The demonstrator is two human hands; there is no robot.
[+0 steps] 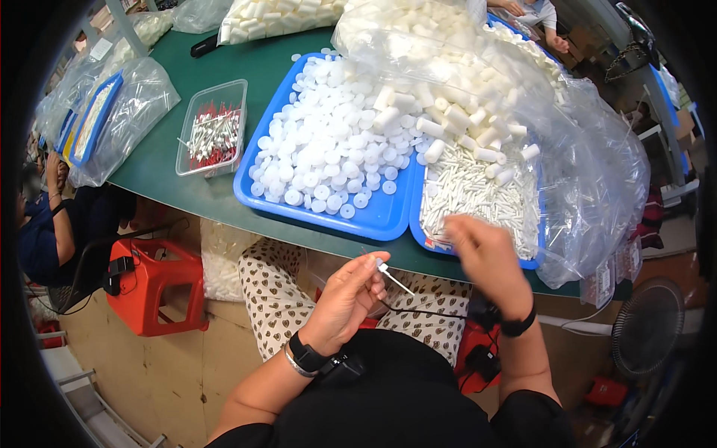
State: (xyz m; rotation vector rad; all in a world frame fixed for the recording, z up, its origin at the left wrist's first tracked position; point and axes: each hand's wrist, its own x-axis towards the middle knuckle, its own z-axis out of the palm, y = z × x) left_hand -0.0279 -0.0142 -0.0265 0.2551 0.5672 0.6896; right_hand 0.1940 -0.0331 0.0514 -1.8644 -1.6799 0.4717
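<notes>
My left hand (349,290) is closed in a pinch in front of the table edge, above my lap. Between its fingertips is a small white piece with a thin white stick (399,282) pointing down to the right. My right hand (482,257) hovers at the front edge of the right blue tray (529,263), its fingers smeared by motion. Thin white plastic pins (478,187) fill that tray, beside the right hand. Left of it, a larger blue tray (388,216) holds a heap of flat white round discs (321,142).
An open plastic bag of cream-white foam cylinders (448,82) spills over both trays. A clear box (243,112) of red and white small parts stands to the left. A red stool (146,291), a fan (648,326) and other people (45,231) are around the green table (179,67).
</notes>
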